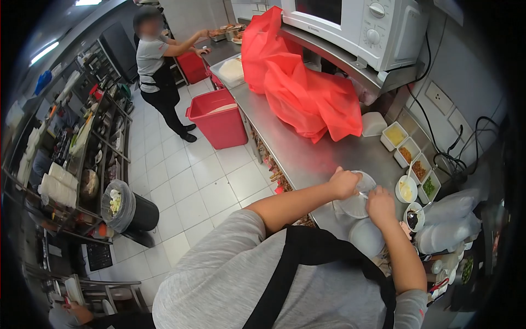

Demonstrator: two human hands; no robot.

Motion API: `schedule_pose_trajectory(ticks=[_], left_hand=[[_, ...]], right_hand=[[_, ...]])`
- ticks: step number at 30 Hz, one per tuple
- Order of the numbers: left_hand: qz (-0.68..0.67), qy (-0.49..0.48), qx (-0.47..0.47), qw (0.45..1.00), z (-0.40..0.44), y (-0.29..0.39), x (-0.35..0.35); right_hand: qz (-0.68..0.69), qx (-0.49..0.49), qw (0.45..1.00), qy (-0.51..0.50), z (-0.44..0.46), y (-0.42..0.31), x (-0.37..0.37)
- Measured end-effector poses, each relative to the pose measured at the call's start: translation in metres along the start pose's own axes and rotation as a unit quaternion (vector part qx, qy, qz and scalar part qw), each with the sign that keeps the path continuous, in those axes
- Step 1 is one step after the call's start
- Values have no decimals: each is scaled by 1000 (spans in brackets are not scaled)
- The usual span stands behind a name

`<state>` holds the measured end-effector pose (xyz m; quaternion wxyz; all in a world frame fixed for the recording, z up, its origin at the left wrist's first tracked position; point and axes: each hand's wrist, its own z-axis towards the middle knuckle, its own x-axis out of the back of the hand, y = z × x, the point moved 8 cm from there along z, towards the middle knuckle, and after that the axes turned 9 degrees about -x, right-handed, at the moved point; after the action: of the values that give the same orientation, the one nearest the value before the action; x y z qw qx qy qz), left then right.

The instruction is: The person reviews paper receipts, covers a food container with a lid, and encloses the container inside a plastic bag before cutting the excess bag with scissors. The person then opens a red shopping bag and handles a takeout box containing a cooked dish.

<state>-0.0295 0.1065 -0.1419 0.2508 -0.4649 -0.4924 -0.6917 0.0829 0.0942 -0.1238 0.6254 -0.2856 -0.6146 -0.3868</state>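
My left hand [345, 183] is closed at the rim of a clear round plastic bowl [355, 207] on the steel counter. Close beside it, my right hand [380, 205] has its fingers pinched together. A small whitish thing shows between the two hands, too small to name. Another translucent round container [367, 238] sits nearer my body, below the hands. To the right of my hands stand a white bowl of pale yellow cream [406, 189] with a spoon and a bowl of dark sauce [414, 218].
White tubs of chopped green bits [430, 187] and other toppings line the wall. Stacked clear plastic containers [446, 230] stand at right. A red bag [312, 98] lies under the microwave [350, 27]. A red bin [219, 123], black trash bin [139, 214] and co-worker [153, 60] are left.
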Motion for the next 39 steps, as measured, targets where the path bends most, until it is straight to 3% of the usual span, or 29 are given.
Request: schedule_pose_trajectory(ticks=[2, 5, 8, 9, 11, 14, 17, 20, 21, 24, 25, 28, 29, 30, 32, 34, 36, 38, 39], left_hand=[[4, 3, 0, 1000, 0, 1, 1], [0, 4, -14, 1000, 1, 2, 0], [0, 0, -11, 1000, -1, 3, 0], [-9, 9, -22, 1000, 0, 3, -1], [-27, 27, -42, 998, 1, -2, -4], [-57, 49, -99, 992, 0, -5, -4], [-117, 90, -98, 984, 1, -11, 3], [-243, 64, -84, 964, 6, -25, 15], [-277, 39, -64, 958, 13, -30, 11], [-265, 87, -144, 950, 21, 6, 42], [-254, 71, -130, 956, 21, 22, 53], [-134, 92, -227, 960, 32, 58, 73], [-186, 147, -270, 933, 36, 60, 82], [-261, 118, -207, 936, 19, 68, 109], [-329, 191, -167, 910, 23, 40, 115], [-323, 292, -182, 882, 26, -9, 107], [-293, 219, -153, 918, 22, -51, 54], [-168, 127, -111, 971, 0, -46, 23], [-168, 137, -122, 969, -3, -39, 18]], right_hand=[[10, 63, 995, 71, -9, -6, 22], [198, -27, 980, -4, -3, 13, 3], [456, -27, 889, 28, -3, 3, 10], [577, -60, 814, 22, 1, 8, -4], [780, -120, 614, 9, 13, 10, -45], [919, -98, 377, 65, 19, 11, -58], [922, -115, 368, 44, 21, 5, -58], [865, -137, 482, 36, 16, -11, -39], [856, -145, 494, 41, 17, -12, -42], [770, -151, 619, 14, 19, -21, -45], [745, -138, 648, 76, 21, -26, -38], [450, -238, 858, 64, 24, -5, -54], [528, -268, 804, 44, 21, 2, -63], [601, -297, 741, 25, 18, 7, -72], [785, -265, 557, 68, 19, 3, -71], [838, -229, 493, 39, 15, 0, -78], [872, -187, 450, 42, 25, 6, -60], [894, -175, 410, 52, 19, -2, -51], [895, -168, 409, 59, 18, -1, -52]])
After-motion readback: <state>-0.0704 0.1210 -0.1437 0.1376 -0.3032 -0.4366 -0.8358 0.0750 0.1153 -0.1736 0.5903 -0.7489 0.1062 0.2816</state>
